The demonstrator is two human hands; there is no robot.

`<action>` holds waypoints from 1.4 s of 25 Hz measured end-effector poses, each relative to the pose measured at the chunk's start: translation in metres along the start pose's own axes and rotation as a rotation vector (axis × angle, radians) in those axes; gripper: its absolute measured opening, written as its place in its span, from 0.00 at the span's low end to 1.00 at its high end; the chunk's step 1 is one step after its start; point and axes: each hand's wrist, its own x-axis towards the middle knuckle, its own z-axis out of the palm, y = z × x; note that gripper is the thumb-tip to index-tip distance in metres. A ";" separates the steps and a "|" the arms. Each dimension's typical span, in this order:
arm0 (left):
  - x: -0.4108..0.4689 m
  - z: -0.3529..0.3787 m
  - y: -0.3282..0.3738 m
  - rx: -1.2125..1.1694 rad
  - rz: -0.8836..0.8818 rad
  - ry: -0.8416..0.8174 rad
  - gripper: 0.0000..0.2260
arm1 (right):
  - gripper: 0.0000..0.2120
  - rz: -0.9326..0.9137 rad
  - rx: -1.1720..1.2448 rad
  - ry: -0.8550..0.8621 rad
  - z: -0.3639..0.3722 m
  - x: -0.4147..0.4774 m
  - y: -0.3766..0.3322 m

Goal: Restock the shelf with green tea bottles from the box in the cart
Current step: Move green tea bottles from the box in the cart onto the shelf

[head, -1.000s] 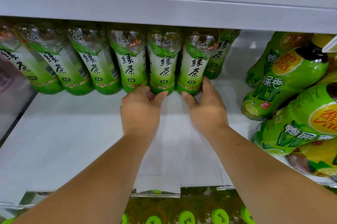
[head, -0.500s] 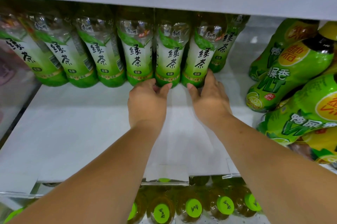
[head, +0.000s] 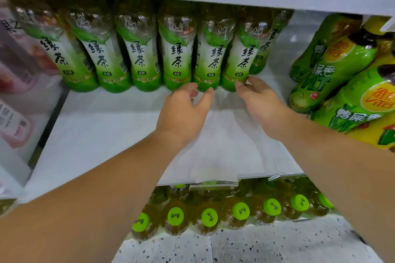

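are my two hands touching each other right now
Apart. The head view shows a strip of bare white shelf between the left hand and the right hand.

Left hand (head: pixel 183 111), right hand (head: pixel 259 102) at green tea bottles (head: pixel 177 53) (upright).

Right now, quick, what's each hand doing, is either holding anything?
Left hand: open, fingers loosely curled, holding nothing.
Right hand: open, fingertips touching the base of the rightmost front green tea bottle.
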 end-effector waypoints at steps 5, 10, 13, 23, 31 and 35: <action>-0.039 -0.028 0.007 -0.076 -0.124 -0.119 0.23 | 0.20 0.112 0.112 0.018 0.000 -0.063 0.000; -0.098 -0.054 0.010 -0.152 -0.248 -0.253 0.23 | 0.18 0.283 0.238 0.065 -0.001 -0.147 -0.004; -0.126 -0.068 0.017 -0.092 -0.277 -0.368 0.19 | 0.21 0.347 0.166 0.036 -0.008 -0.186 -0.008; -0.245 -0.115 0.129 -0.034 -0.325 -0.582 0.18 | 0.23 0.467 0.204 0.228 -0.081 -0.367 -0.068; -0.356 -0.075 0.194 0.009 -0.320 -0.797 0.15 | 0.22 0.556 0.219 0.413 -0.136 -0.498 -0.053; -0.401 -0.045 0.220 0.114 -0.251 -0.927 0.19 | 0.23 0.589 0.265 0.459 -0.177 -0.546 -0.027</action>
